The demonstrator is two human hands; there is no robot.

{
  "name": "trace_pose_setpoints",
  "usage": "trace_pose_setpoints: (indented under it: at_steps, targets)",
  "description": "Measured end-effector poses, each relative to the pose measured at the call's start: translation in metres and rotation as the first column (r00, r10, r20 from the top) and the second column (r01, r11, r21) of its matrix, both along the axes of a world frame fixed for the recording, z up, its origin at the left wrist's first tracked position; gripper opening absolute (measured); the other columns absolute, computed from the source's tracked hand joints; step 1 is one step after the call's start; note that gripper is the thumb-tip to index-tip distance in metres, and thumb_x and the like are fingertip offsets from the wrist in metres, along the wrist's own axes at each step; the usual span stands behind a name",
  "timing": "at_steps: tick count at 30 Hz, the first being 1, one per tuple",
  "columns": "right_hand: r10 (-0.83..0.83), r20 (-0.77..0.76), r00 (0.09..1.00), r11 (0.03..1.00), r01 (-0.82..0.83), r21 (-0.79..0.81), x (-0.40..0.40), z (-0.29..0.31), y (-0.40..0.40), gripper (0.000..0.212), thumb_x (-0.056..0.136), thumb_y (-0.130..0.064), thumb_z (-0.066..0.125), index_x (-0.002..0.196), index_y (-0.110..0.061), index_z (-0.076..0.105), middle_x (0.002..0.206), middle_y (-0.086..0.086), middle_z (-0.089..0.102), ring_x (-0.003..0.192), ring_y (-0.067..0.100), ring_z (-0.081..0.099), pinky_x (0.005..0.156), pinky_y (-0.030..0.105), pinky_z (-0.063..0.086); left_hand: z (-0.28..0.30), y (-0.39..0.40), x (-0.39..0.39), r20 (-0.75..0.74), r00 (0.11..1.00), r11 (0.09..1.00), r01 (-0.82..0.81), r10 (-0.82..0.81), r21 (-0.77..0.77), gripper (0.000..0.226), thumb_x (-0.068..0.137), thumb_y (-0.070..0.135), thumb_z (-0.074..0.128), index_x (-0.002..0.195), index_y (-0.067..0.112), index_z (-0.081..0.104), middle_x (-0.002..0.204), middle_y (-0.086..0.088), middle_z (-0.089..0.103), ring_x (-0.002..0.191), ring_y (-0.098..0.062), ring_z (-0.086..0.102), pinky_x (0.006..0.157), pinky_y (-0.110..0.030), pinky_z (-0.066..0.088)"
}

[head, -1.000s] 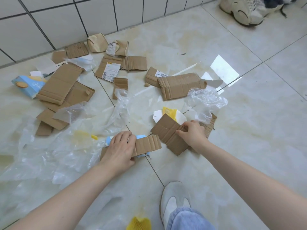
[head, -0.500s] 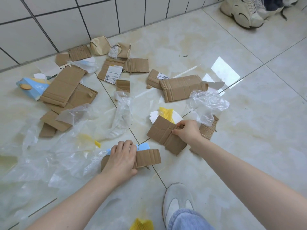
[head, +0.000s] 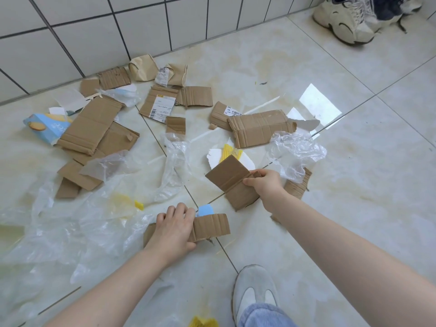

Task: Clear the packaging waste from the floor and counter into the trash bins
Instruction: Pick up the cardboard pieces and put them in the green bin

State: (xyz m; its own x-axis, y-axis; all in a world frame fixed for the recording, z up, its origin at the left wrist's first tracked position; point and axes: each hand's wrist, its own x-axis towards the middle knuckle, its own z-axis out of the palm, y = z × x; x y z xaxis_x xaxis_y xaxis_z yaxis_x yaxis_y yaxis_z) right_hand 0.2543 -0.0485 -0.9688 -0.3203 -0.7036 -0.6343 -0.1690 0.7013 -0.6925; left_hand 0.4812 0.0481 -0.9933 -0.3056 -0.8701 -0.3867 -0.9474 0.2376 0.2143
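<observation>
Cardboard scraps (head: 259, 128) brown, torn, creased; both hands grip pieces.

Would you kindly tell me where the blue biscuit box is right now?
In the head view, the blue biscuit box lies on the floor at the far left, partly tucked under a large flat cardboard sheet, near the tiled wall.

Bare forearms, a pale grey-and-white shoe (head: 256, 287) and light blue denim trouser leg (head: 264, 315)
</observation>
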Motion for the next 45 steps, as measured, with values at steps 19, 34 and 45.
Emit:
trace_pose_setpoints:
  at_steps: [19,34,45]
  targets:
    - [0.404,0.091,0.910,0.914,-0.398,-0.075,0.009,0.011,0.015,0.013,0.080,-0.005,0.069,0.077,-0.017,0.064,0.091,-0.002,0.068,0.082,0.016,0.065,0.075,0.031,0.054,0.007,0.006,0.006,-0.153,0.983,0.994,-0.098,0.104,0.045,0.044,0.070,0.042,0.061,0.102,0.022,0.040,0.097,0.009,0.032,0.098,-0.018,0.040,0.074,-0.030,0.026]
    - [0.473,-0.139,0.870,0.837,-0.493,-0.237,0.028,0.123,0.014,0.011,0.075,-0.018,0.073,0.081,-0.010,0.068,0.077,0.010,0.067,0.073,0.020,0.063,0.069,0.033,0.050,0.092,0.014,0.027,-0.499,0.746,0.897,-0.378,0.441,0.228,0.035,0.072,0.038,0.063,0.079,0.024,0.031,0.079,0.007,0.041,0.069,-0.012,0.041,0.057,-0.025,0.033]
    - [0.647,-0.317,0.693,0.688,-0.710,-0.148,0.077,0.251,0.026,0.019,0.079,-0.017,0.072,0.090,-0.003,0.065,0.078,0.006,0.060,0.075,0.021,0.058,0.067,0.028,0.048,0.207,0.037,0.103,-0.602,0.353,0.629,-0.700,0.716,0.338,0.034,0.086,0.037,0.061,0.100,0.015,0.040,0.088,0.002,0.053,0.080,-0.013,0.054,0.063,-0.024,0.040]
